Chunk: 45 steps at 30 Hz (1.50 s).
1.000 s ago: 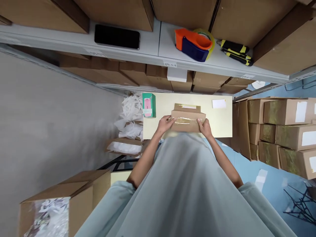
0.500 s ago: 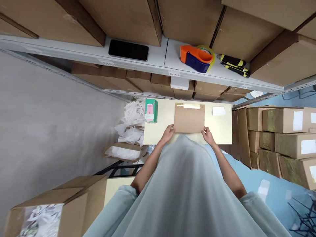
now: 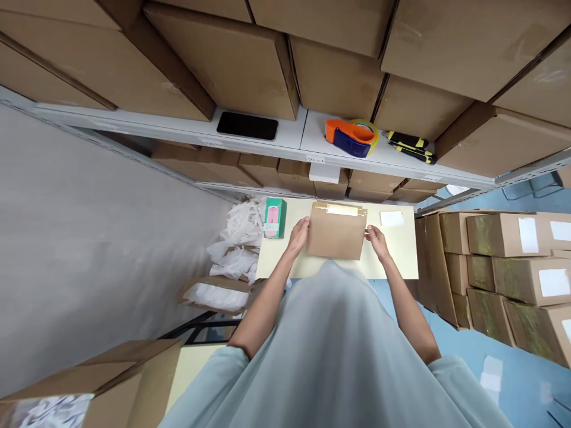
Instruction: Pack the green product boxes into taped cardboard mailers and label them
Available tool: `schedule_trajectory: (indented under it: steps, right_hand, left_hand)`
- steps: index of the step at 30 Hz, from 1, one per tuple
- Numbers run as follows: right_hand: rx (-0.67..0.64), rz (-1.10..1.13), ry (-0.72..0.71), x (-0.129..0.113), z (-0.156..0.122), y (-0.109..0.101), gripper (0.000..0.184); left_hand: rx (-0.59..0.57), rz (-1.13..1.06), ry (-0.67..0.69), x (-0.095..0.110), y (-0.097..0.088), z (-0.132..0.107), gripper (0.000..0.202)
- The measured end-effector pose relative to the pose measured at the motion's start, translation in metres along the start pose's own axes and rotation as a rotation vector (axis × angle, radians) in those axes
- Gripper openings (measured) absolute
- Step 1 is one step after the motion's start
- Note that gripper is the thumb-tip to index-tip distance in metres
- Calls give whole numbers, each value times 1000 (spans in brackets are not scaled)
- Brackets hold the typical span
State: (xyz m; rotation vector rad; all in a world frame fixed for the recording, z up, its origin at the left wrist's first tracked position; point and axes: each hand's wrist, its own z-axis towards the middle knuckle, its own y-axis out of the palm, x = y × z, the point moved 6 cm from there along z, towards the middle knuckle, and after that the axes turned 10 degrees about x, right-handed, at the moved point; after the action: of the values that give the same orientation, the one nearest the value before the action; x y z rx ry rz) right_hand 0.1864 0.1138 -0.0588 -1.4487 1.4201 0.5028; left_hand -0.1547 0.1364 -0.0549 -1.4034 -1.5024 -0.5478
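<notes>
Shelving spans the far side of the scene, its upper boards loaded with large brown boxes. Stacked parcels with white labels fill the right. Between these and a heap of white paper on the left stands a cream table, near the wearer's pale shirt.

Over the middle of the table is a carton, directly between the two hands. Its long axis runs left to right, from one hand to the other, turned slightly so that its right end sits a little nearer the wearer than its left. Neither hand is clearly closer: both are at its short sides. Whether its underside rests on the table or is raised cannot be told.

The left hand is bent around the carton's left side, fingers close together and holding that edge. The right hand is at the right side, fingers partly curled, tips at the edge; whether they grip or only touch it cannot be told.

The carton is plain brown and oblong, its broad upper face smooth and unmarked, with shiny tape and a bright pale strip along the far edge.

Left of it stands a green box with a pink panel; right, beyond the right hand, lies a white slip.
</notes>
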Motion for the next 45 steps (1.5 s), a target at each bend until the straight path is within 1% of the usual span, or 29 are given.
schedule_trajectory:
  steps: [2, 4, 7, 10, 13, 14, 15, 16, 17, 18, 19, 20, 21, 22, 24, 25, 27, 29, 30, 32, 34, 36, 38, 40, 42, 45]
  right_hand:
    - [6, 61, -34, -7, -20, -9, 86]
    - [21, 106, -67, -12, -41, -20, 87]
    - [43, 112, -99, -13, -65, -31, 89]
    - [42, 86, -86, -3, -74, -31, 95]
    - [-4, 0, 6, 15, -72, -27, 102]
    - [-2, -45, 14, 19, -71, -28, 102]
    - [24, -97, -10, 19, -71, -31, 99]
    - [68, -152, -67, 15, -70, -34, 93]
    - [122, -205, -148, 8, -71, -38, 86]
    - [159, -252, -237, -2, -73, -40, 76]
    - [159, -291, -318, -12, -74, -38, 66]
    - [115, -324, -387, -22, -76, -33, 56]
    - [38, -357, -441, -31, -77, -25, 47]
    - [-43, -395, -480, -39, -77, -16, 40]
    - [-163, -489, -535, -53, -76, 2, 32]
    - [-188, -540, -553, -59, -74, 9, 33]
    - [-204, -628, -581, -71, -70, 21, 38]
    - [-207, -694, -625, -83, -70, 31, 40]
    - [-213, -725, -654, -89, -72, 35, 38]
    - [-267, -801, -680, -96, -78, 43, 32]
    - [-386, -891, -636, -93, -87, 51, 34]
    - [-482, -961, -583, -87, -93, 54, 36]
    - [-483, -982, -591, -84, -94, 53, 40]
    - [-432, -963, -640, -84, -89, 50, 51]
    - [-405, -934, -693, -85, -82, 49, 57]
    - [-431, -936, -731, -81, -70, 50, 52]
  left_hand:
    - [18, -53, 22, 3, -14, -15, 67]
    - [33, -90, 8, 2, -26, -32, 73]
    - [38, -107, -13, -4, -35, -54, 77]
    - [22, -97, -21, -13, -34, -64, 71]
    - [-32, -43, -145, -31, -26, -68, 56]
    - [-43, -14, -181, -35, -24, -69, 51]
    - [-35, 20, -184, -37, -24, -71, 49]
    - [-3, 59, -141, -35, -25, -72, 49]
    - [52, 102, -54, -28, -27, -74, 48]
    - [115, 147, 60, -18, -29, -76, 43]
    - [163, 191, 180, -7, -29, -80, 36]
    - [174, 235, 285, 4, -26, -83, 28]
    - [139, 282, 361, 14, -18, -86, 24]
    - [64, 336, 404, 21, -8, -88, 22]
    - [-126, 471, 435, 30, 18, -90, 27]
    - [-207, 546, 447, 32, 30, -90, 31]
    - [-320, 682, 478, 36, 49, -93, 40]
    - [-400, 787, 503, 36, 62, -98, 47]
    - [-429, 836, 507, 35, 66, -101, 49]
    - [-449, 929, 502, 32, 69, -106, 51]
    - [-436, 1006, 490, 30, 67, -109, 55]
    - [-399, 1061, 466, 27, 61, -111, 65]
    - [-361, 1104, 434, 24, 54, -112, 76]
    - [-347, 1140, 423, 21, 50, -112, 77]
    - [-382, 1173, 452, 19, 52, -112, 71]
    - [-442, 1240, 488, 14, 61, -113, 66]
